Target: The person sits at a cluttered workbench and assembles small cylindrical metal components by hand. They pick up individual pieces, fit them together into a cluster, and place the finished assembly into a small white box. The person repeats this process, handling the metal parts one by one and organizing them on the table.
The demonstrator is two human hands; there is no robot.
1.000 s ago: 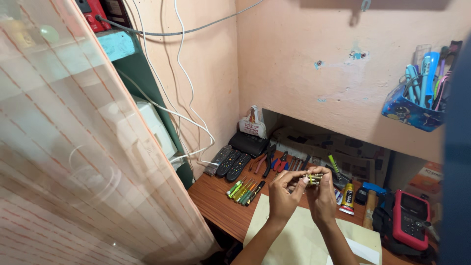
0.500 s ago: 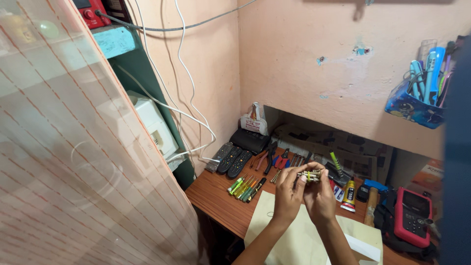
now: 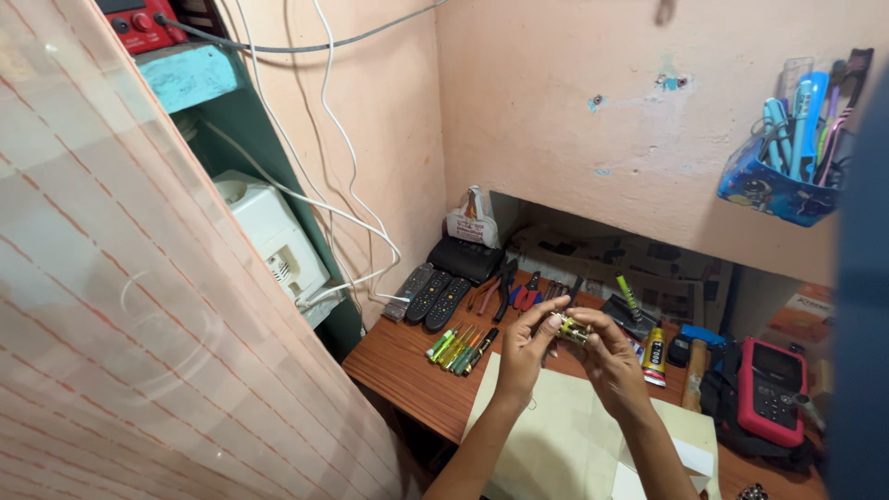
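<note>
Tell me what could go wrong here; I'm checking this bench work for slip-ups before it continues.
The small metallic part is pinched only by the fingertips of the left hand and right hand, above the desk: it could slip and roll among the screwdrivers or off the wooden desk. The glue tube stands close by the right hand; an elbow move might topple it.

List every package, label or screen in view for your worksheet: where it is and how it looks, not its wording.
Small pouch: back of desk by the wall corner, white with red print.
Glue tube: on the desk right of the hands, black and yellow label, red tip.
Red meter: desk's right end, dark screen.
Cardboard box: far right, orange.
</note>
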